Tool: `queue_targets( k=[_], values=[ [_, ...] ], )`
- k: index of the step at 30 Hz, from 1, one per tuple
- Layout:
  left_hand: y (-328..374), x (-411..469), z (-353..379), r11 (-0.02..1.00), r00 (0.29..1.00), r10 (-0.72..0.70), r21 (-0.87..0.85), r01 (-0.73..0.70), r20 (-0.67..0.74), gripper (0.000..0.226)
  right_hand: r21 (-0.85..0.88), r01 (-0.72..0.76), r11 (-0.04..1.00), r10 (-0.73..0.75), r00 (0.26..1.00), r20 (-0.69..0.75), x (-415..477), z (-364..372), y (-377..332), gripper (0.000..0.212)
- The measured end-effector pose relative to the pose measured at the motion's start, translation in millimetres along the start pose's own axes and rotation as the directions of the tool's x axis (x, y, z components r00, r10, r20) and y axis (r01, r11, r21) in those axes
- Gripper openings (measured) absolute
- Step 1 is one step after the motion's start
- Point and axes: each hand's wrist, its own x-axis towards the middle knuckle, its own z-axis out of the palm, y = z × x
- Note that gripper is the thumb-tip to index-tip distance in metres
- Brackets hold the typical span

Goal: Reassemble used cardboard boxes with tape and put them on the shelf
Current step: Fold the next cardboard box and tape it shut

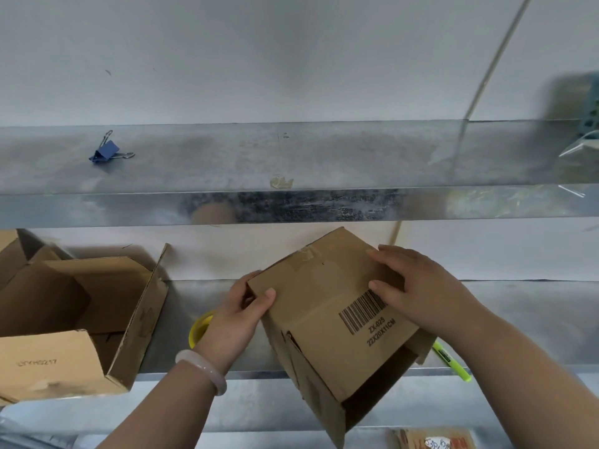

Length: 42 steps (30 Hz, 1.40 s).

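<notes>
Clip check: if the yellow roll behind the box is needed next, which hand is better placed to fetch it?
Left. The yellow roll lies just beside the left hand, which grips the box at its corner. The right hand rests flat on the box, on its far side.

A single wide-angle view from the person's head faces a white wall [291, 59] square on, tilted forward and a little down. It sits higher than the upper shelf [227, 163], so that shelf's top and front lip both show, running across the whole width with a clip [105, 152] on it at left. The lower shelf [518, 319] lies beneath, nearer the bottom. Both forearms enter from the bottom edge, the left hand [240, 315] and right hand [418, 286] close to the lens at lower centre, on a box [327, 306] that looms large there. An open box [97, 286] is cut by the left edge. The far right edge is blurred.
</notes>
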Motion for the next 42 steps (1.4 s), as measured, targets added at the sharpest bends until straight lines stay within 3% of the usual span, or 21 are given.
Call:
queue_targets(
  k=[3,7,13,17,21,24,26,28,31,34,37,42],
  values=[
    [5.6,13.2,4.1,1.0,1.0,0.009,0.007,-0.009,-0.018,0.064,-0.003,-0.06,0.998,0.06,0.998,-0.026,-3.7,2.4,4.3,0.056],
    [14.1,26.4,11.7,0.988,0.979,0.119,0.118,-0.1,-0.164,0.044,0.131,-0.138,0.982,0.143,0.989,-0.033,-6.7,4.1,10.1,0.049],
    [15.7,20.1,15.2,0.997,0.997,0.058,0.051,-0.056,-0.046,0.04,0.15,-0.216,0.965,0.211,0.976,0.05,-8.1,15.4,18.9,0.059],
    [7.0,12.0,7.8,0.995,0.995,0.071,0.072,-0.065,-0.077,0.055,0.06,-0.16,0.985,0.158,0.987,0.036,3.9,6.6,14.0,0.053],
    [-3.8,-1.1,13.8,0.99,0.964,0.131,0.086,-0.114,-0.233,0.031,-0.031,-0.081,0.996,0.082,0.996,0.033,8.8,6.8,2.0,0.056],
    [-9.1,-5.9,18.5,0.983,0.932,0.16,0.136,-0.121,-0.324,0.05,-0.083,-0.028,0.996,0.022,0.997,-0.071,-7.7,6.7,-15.8,0.053],
    [-12.7,-6.6,19.8,0.973,0.941,0.165,0.204,-0.106,-0.297,0.066,-0.034,0.036,0.999,-0.039,0.995,-0.087,-24.1,4.1,-32.5,0.053],
    [-15.9,-10.6,21.9,0.959,0.964,0.151,0.269,-0.089,-0.219,0.075,-0.015,0.068,0.998,-0.067,0.996,0.058,-39.9,4.4,-52.0,0.065],
    [-6.6,-24.4,28.1,0.948,0.98,0.171,0.288,-0.135,-0.101,0.05,-0.167,0.122,0.978,-0.086,0.974,0.209,-50.2,20.9,-65.0,0.084],
    [10.6,-24.5,24.9,0.98,0.981,0.162,0.136,-0.147,-0.103,0.027,-0.209,0.159,0.965,-0.13,0.981,0.143,-52.4,36.8,-58.8,0.067],
    [19.8,5.0,12.5,0.98,0.98,0.16,0.135,-0.144,-0.12,0.018,-0.223,0.181,0.958,-0.181,0.983,0.021,-54.3,39.0,-42.5,0.044],
    [35.7,54.1,13.0,0.995,0.991,0.076,0.06,-0.083,0.112,0.059,-0.223,0.314,0.923,-0.327,0.945,-0.025,-64.4,39.3,-10.3,0.044]
  ],
)
